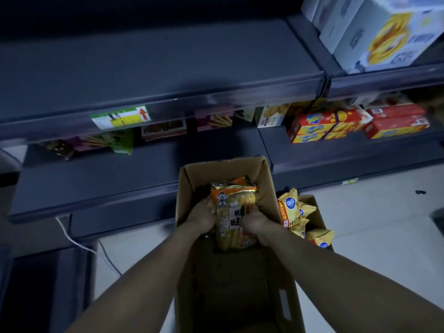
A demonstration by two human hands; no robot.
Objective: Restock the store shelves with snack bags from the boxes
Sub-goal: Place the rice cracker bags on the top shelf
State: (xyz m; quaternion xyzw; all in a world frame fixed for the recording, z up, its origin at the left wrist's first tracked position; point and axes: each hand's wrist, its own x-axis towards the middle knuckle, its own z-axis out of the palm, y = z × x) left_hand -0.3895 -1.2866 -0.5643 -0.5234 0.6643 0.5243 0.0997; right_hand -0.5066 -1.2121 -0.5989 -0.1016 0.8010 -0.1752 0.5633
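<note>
An open cardboard box point(265, 179) stands on the floor in front of the shelves. Inside it, both my hands grip an orange and yellow snack bag point(231, 212) of rice crackers. My left hand point(200, 216) holds the bag's left side and my right hand point(255, 225) holds its right side. More orange bags lie under it at the far end of the box. The near part of the box looks dark and bare. To the right, a second box point(317, 213) holds several yellow chip bags point(292, 210).
Dark grey shelves point(96, 179) run across the view, the lowest one bare on the left. Red and yellow biscuit cartons point(324, 127) sit on the right shelf, white cartons point(377, 32) higher up. A white cord point(72, 239) trails over the pale floor at left.
</note>
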